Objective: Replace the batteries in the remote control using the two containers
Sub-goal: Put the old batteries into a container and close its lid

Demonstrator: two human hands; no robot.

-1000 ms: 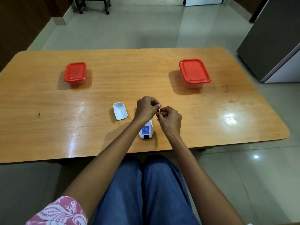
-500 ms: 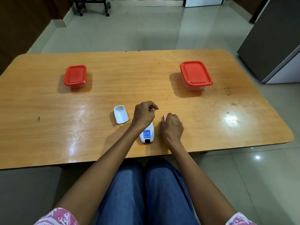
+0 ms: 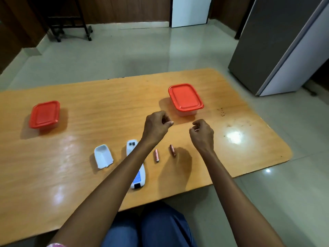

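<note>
Since half a second ago both hands are lifting away from the remote control (image 3: pixel 136 168) and reaching toward the larger red-lidded container (image 3: pixel 185 99), and two copper-coloured batteries (image 3: pixel 156 155) (image 3: pixel 172 150), not seen lying loose before, are now resting on the wooden bench (image 3: pixel 89 111) just right of the remote. The left hand (image 3: pixel 156 126) is hovering beyond the remote with fingers loosely curled and nothing held; the right hand (image 3: pixel 202 133) is hovering beyond the farther battery, fingers also curled, and whether it is pinching anything cannot be told. The remote is lying face down near the bench's near edge, its battery bay uncovered at the far end, partly hidden under the left forearm; a blue label sits near its near end, but the print is too small to read. The white battery cover (image 3: pixel 103 156) is lying inner side up just left of the remote. The smaller red-lidded container (image 3: pixel 44 114) is sitting well left of the remote, lid on.
</note>
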